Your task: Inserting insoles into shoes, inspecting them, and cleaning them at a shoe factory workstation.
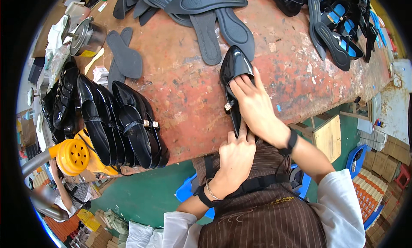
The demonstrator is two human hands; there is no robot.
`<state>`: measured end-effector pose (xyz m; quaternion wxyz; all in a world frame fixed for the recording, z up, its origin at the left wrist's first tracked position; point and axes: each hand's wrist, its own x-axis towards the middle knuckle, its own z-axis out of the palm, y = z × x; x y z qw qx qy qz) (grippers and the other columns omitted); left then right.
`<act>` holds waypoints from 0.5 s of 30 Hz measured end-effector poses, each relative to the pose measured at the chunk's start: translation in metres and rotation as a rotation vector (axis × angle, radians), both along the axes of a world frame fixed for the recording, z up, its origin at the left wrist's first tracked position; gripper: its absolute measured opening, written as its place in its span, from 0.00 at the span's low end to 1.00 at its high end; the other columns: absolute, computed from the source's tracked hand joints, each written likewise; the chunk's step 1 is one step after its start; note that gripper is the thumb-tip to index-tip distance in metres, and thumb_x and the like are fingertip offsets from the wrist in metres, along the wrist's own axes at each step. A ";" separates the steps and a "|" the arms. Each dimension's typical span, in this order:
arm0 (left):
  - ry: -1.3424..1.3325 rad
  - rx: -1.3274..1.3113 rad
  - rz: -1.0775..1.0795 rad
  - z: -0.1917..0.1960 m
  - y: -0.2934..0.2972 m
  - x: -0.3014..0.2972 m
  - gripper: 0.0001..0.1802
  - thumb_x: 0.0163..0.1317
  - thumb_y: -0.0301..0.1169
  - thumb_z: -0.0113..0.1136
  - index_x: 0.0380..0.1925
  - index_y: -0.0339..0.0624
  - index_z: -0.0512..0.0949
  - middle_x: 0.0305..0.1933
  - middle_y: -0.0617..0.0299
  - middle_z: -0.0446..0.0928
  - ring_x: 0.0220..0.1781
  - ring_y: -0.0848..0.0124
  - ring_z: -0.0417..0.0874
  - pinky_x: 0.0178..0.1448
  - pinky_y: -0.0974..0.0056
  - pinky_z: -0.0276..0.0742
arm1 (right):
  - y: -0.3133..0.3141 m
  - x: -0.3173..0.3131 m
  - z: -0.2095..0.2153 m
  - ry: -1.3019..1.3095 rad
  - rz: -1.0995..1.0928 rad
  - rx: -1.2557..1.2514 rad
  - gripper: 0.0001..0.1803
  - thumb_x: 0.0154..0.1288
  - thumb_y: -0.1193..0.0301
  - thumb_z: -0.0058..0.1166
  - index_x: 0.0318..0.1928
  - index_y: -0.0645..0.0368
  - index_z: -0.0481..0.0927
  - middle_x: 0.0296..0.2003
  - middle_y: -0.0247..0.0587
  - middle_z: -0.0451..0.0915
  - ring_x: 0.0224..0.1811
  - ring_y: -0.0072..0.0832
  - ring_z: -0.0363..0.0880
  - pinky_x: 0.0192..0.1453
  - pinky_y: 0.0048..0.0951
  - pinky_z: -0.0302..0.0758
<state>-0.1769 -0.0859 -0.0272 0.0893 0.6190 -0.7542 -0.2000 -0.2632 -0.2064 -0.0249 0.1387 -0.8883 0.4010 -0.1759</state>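
Note:
A shiny black pointed shoe (pixel 235 63) with a jewelled strap ornament lies toe-away near the table's front edge. My right hand (pixel 254 103) has several fingers inside its opening and one finger along the outer right side, gripping the front part. At the heel, my left hand (pixel 237 155) pinches the back of the shoe, two fingers reaching in and the others curled. Whatever lies under my fingers inside the shoe is hidden. Just beyond the toe rests a dark grey insole (pixel 236 31), partly beneath other insoles (pixel 206 3).
Finished-looking black strap shoes (pixel 137 123) stand in a row at left, beside a yellow round-headed fixture (pixel 73 157). Two insoles (pixel 124 57) and a lidded pot (pixel 89 36) lie farther back. More shoes and insoles (pixel 332 44) crowd the far right. The worn red-brown table (pixel 184 106) ends just before me.

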 end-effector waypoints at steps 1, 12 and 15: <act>-0.015 0.030 -0.001 0.001 -0.001 0.000 0.18 0.52 0.31 0.69 0.42 0.33 0.83 0.59 0.45 0.77 0.37 0.54 0.83 0.30 0.55 0.84 | -0.010 0.005 -0.002 0.209 0.022 0.219 0.27 0.57 0.78 0.51 0.59 0.74 0.71 0.55 0.63 0.77 0.64 0.52 0.73 0.78 0.58 0.53; 0.026 0.055 -0.019 0.004 -0.004 0.004 0.32 0.46 0.29 0.69 0.55 0.31 0.78 0.69 0.43 0.70 0.40 0.58 0.81 0.34 0.61 0.84 | -0.010 0.000 -0.008 0.237 0.057 0.178 0.23 0.58 0.77 0.50 0.55 0.74 0.72 0.50 0.58 0.76 0.56 0.51 0.76 0.78 0.54 0.54; 0.038 0.051 -0.021 -0.001 -0.005 0.005 0.36 0.40 0.26 0.69 0.56 0.28 0.77 0.71 0.42 0.67 0.38 0.61 0.80 0.33 0.64 0.84 | 0.008 -0.002 0.004 0.333 -0.006 -0.046 0.30 0.59 0.77 0.48 0.62 0.82 0.66 0.56 0.69 0.74 0.64 0.57 0.71 0.78 0.51 0.56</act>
